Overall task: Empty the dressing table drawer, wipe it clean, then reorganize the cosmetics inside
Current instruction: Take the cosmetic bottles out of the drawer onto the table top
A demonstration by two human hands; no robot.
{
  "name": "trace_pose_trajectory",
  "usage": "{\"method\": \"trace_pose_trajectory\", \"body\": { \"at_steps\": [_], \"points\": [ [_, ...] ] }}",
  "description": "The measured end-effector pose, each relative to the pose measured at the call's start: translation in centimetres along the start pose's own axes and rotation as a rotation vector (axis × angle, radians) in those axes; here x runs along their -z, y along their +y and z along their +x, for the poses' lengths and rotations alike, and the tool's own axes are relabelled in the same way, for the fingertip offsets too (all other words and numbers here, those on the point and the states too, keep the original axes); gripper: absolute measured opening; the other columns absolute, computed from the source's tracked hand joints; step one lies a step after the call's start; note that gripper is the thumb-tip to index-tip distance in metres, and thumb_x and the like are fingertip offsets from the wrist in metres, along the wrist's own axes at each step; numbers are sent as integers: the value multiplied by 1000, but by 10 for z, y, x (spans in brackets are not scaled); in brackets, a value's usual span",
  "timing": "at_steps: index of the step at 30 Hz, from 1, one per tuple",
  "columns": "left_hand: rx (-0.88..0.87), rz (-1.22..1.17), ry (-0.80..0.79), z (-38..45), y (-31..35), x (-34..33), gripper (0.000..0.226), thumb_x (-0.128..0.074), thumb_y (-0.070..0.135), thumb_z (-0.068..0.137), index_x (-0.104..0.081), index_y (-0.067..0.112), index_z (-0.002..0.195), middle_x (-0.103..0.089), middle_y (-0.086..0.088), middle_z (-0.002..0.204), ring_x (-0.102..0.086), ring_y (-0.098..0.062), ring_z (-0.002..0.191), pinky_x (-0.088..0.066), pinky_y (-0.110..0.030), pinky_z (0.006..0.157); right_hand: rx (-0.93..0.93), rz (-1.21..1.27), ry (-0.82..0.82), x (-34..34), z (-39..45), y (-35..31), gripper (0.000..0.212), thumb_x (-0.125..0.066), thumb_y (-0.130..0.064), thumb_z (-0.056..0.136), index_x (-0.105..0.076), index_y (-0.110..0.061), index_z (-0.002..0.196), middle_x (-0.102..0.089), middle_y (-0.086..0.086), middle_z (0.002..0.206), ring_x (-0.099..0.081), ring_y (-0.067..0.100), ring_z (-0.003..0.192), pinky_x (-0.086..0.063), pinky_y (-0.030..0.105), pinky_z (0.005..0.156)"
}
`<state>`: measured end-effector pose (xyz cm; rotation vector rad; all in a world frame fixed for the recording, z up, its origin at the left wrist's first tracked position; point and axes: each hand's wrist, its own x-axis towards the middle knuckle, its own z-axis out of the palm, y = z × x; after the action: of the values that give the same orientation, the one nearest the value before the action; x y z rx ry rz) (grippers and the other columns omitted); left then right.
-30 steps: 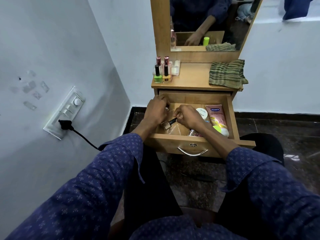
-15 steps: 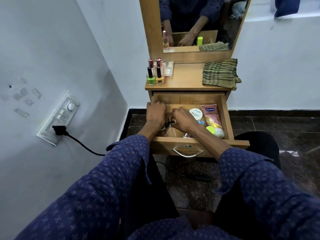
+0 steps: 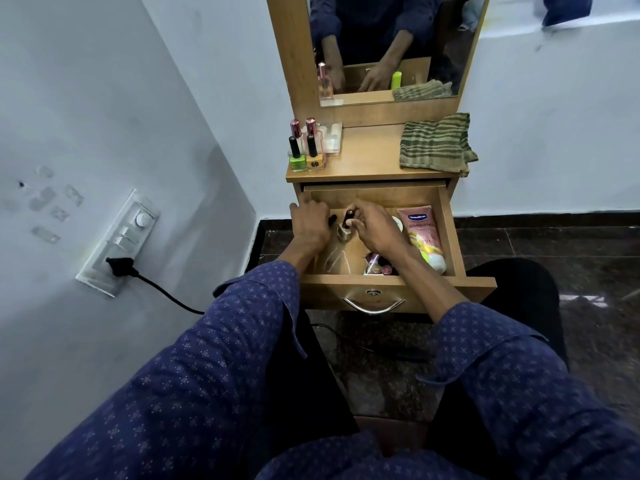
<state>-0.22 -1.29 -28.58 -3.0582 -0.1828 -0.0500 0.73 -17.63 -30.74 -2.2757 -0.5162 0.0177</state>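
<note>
The wooden drawer (image 3: 449, 233) of the dressing table is pulled open. Both my hands are inside it. My right hand (image 3: 375, 228) pinches a small beige nail polish bottle (image 3: 344, 231) by its dark cap, holding it upright. My left hand (image 3: 309, 226) is curled at the drawer's left side, and a small black item (image 3: 332, 219) sticks out of its fingers. A pink Vaseline tube (image 3: 420, 230) lies along the right side, with a white and yellow-green tube end (image 3: 434, 260) below it. Small pink cosmetics (image 3: 376, 267) and a clear plastic bag (image 3: 331, 260) lie near the front.
On the tabletop (image 3: 367, 161) stand a green bottle (image 3: 296, 156), a yellow bottle (image 3: 314, 156) and pink-capped bottles at the left. A striped cloth (image 3: 434, 143) lies at the right. A mirror (image 3: 391, 43) rises behind. A wall socket with a black plug (image 3: 119, 265) is at the left.
My right hand has lifted the beige bottle upright from where it lay between my hands. My left hand stays at the drawer's left side. The camera has tilted slightly.
</note>
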Motion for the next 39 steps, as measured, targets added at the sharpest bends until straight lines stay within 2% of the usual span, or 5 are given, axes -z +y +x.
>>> {"method": "trace_pose_trajectory", "body": {
  "at_steps": [5, 12, 19, 25, 39],
  "points": [
    [44, -361, 113, -1, -12, -1, 19, -71, 28, 88, -76, 14, 100, -74, -6, 111, -65, -30, 113, -55, -48, 96, -33, -1, 180, 4, 0, -2, 10, -63, -21, 102, -62, -20, 112, -67, -2, 108, -63, 19, 96, -56, 42, 79],
    [98, -900, 351, -16, -20, 14, 26, -80, 23, 92, -69, 18, 115, -74, 6, 107, -67, -3, 86, -57, -23, 79, 26, 126, 350, 15, 10, -20, 13, -65, -19, 101, -62, -19, 113, -66, -5, 106, -63, 14, 97, -58, 42, 81],
    [94, -931, 506, -1, -12, 36, 33, -82, 22, 90, -70, 16, 121, -73, 1, 117, -70, -11, 98, -59, -30, 89, 158, 121, 426, 49, 48, -57, 12, -71, -14, 97, -63, -13, 107, -62, -6, 99, -59, 10, 89, -44, 23, 68],
    [137, -887, 515, 17, 1, 41, 32, -84, 21, 87, -73, 13, 116, -74, -2, 110, -69, -16, 95, -58, -36, 88, 107, 29, 389, 59, 89, -62, 13, -73, -20, 95, -67, -13, 104, -66, -2, 100, -62, 15, 89, -56, 40, 77],
    [238, -957, 542, 32, 5, 34, 34, -89, 14, 81, -65, 18, 105, -69, 7, 96, -66, -8, 85, -58, -30, 77, 124, 26, 293, 48, 127, -60, 9, -76, -21, 94, -70, -17, 100, -70, -2, 93, -68, 13, 80, -60, 40, 75]
  ]
}}
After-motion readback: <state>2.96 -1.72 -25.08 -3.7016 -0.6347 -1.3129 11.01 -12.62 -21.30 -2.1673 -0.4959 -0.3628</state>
